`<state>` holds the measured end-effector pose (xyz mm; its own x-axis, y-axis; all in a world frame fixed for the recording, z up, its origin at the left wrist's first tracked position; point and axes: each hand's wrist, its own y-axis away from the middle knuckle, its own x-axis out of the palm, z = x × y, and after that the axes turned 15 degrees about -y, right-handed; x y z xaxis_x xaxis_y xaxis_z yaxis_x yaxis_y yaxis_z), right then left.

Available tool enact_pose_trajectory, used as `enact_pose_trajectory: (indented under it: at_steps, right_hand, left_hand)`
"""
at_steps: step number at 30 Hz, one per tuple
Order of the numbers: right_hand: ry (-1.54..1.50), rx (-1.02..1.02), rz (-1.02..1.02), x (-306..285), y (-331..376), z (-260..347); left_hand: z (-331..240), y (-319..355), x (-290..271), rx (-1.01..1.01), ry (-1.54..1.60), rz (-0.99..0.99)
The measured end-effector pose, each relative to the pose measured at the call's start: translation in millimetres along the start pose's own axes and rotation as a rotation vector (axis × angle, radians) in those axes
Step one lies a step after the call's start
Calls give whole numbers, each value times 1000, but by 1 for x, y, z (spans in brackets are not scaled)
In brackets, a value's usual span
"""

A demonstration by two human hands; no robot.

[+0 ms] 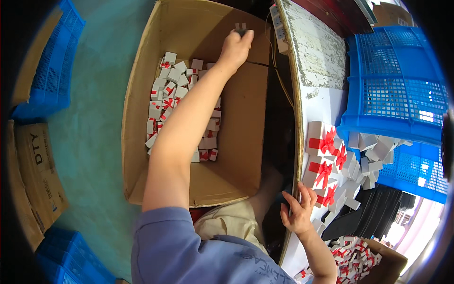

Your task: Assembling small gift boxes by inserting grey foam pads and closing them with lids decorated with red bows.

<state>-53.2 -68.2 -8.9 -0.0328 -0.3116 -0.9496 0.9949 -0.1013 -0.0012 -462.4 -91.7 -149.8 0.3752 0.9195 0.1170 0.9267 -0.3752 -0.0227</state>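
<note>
On the floor, a large open cardboard box (236,142), holding a loose heap of small white gift boxes with red bows (175,94) along its left half; right half bare. On the white table (321,99) at the right, a row of bigger white boxes with red ribbon (324,161), a pile of plain white box parts (369,156), and a stack of black sheets (373,208). Behind, blue plastic crates (392,80). At the lower right, another carton (392,260) full of small bowed boxes.

Left hand (235,47) stretched far over the big box, fingers pinched on one small white box (240,27) above the far wall. Right hand (297,210) resting on the table edge, fingers spread, holding nothing.
</note>
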Motion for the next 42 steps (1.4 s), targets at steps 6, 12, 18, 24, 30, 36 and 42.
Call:
enact_pose_trajectory:
  at_steps: [6, 12, 18, 24, 30, 36, 42]
  right_hand:
    - [20, 24, 15, -1, 1, 4]
    - [53, 26, 25, -2, -1, 6]
    - [58, 21, 21, -1, -1, 3]
    - [67, 14, 36, -1, 0, 3]
    - [63, 22, 46, -2, 0, 4]
    - [51, 43, 145, -7, 3, 5]
    - [82, 67, 113, -5, 3, 5]
  left_hand:
    - [-39, -34, -64, 87, -356, 245]
    - [-27, -22, -1, 228, -633, 289]
    - [-37, -28, 9, 233, -738, 160]
    - [-29, -58, 6, 315, -718, 1]
    - [-24, -107, 9, 420, -795, -194]
    - [-23, -133, 26, 482, -961, -39]
    - [-36, -152, 17, 584, -983, 110]
